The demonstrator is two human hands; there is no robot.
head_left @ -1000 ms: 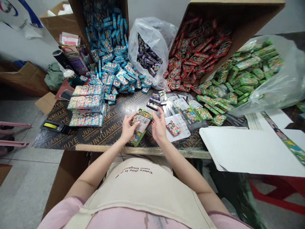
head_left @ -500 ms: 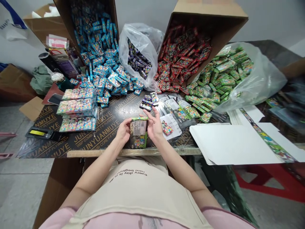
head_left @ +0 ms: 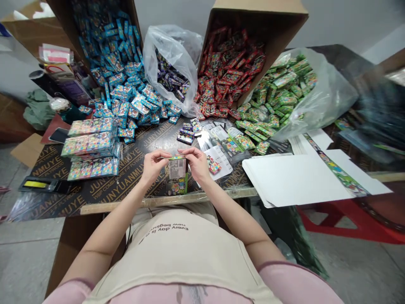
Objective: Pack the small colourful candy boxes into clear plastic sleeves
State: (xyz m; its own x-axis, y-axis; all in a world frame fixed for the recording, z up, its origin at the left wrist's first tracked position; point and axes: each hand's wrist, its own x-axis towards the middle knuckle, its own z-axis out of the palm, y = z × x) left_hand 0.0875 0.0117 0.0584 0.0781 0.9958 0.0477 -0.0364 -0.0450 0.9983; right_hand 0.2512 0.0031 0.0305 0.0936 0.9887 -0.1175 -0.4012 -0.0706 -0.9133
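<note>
Upright at the table's front edge stands a clear plastic pouch [head_left: 177, 175] with green and black print and a pale label. My left hand [head_left: 154, 165] pinches its top edge at the left corner. The fingers of my right hand [head_left: 196, 162] are closed on the same edge at the right. Just right of that hand a small red packet [head_left: 213, 164] lies on a white card [head_left: 224, 160]. Beyond the hands is a little group of purple packets [head_left: 186, 134]. What the pouch holds I cannot make out.
Cartons spill blue packets [head_left: 126, 84] and red packets [head_left: 224, 76]. Plastic bags hold purple ones and green packets [head_left: 284, 88]. Wrapped multi-packs [head_left: 91, 143] are stacked left, near a black tray [head_left: 44, 184]. White card sheets [head_left: 303, 177] overhang the front edge at right.
My hands have moved from the pouch's sides to its top edge, and the fingers of my right hand have closed. The view has shifted to the right.
</note>
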